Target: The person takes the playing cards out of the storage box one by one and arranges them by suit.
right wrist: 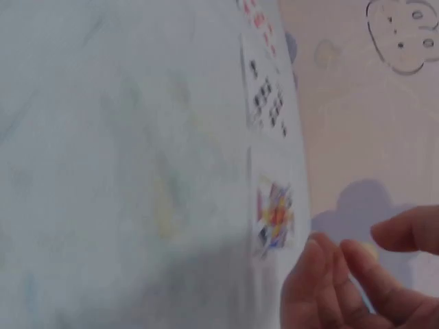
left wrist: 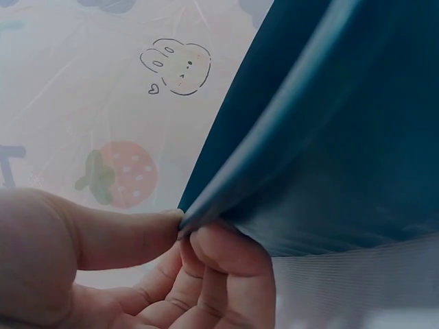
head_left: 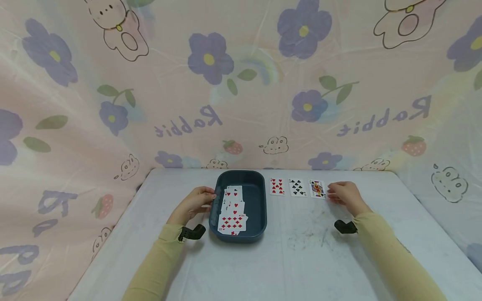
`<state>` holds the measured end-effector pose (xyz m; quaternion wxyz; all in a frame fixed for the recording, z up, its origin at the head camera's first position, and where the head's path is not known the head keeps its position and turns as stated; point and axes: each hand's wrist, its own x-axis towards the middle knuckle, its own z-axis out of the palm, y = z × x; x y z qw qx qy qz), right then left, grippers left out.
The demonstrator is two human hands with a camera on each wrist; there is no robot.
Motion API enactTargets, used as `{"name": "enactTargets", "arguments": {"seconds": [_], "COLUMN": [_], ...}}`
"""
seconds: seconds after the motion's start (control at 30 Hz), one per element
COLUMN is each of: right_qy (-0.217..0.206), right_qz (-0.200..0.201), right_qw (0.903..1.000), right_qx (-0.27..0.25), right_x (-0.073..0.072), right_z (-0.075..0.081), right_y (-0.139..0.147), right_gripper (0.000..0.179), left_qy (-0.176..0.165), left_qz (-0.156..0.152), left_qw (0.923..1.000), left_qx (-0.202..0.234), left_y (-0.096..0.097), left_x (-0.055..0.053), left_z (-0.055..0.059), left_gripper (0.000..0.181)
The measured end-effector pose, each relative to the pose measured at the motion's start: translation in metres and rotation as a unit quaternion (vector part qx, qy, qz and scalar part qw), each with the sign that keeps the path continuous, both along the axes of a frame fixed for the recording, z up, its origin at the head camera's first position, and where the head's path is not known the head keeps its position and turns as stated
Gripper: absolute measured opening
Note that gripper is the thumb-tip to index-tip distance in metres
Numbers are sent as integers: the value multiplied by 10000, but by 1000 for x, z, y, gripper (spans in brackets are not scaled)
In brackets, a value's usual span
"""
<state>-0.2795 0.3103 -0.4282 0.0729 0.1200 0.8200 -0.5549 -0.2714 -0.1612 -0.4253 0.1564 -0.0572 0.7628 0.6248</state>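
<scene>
My left hand [head_left: 194, 204] pinches the left rim of a dark blue tray [head_left: 257, 209]; in the left wrist view the thumb lies on one side of the rim [left wrist: 274, 113] and curled fingers on the other. Loose playing cards [head_left: 232, 223] lie overlapped, face up, in the tray's left half. To the tray's right, a red heart card [head_left: 277, 187], a black club card [head_left: 297, 188] and a face card [head_left: 317, 189] lie in a row. Just right of the face card is my right hand [head_left: 344, 195], its thumb apart from loosely bent fingers, nothing between them.
A white-covered table [head_left: 293, 267] carries the tray and cards, with dark smudges [head_left: 308, 234] in front of the row. Patterned cloth [head_left: 241, 113] hangs behind the far edge and along both sides. Each wrist wears a black camera mount [head_left: 193, 232].
</scene>
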Motion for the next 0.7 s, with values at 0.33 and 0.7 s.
{"name": "enactTargets", "arguments": {"seconds": [0.33,0.7], "right_qy": [841,1095], "right_qz": [1191,2410], "right_qw": [9893,9621], "right_qx": [-106,-649], "right_x": [-9,-6], "right_z": [42,79], "right_y": [-77,-172], "right_gripper": [40,33], "left_qy": [-101,25], "left_qz": [229,212], "left_qw": [9994,9996], "left_qx": [-242,-166], "left_y": [5,4], "left_x": [1,1], "left_z": [2,0], "left_gripper": [22,21]}}
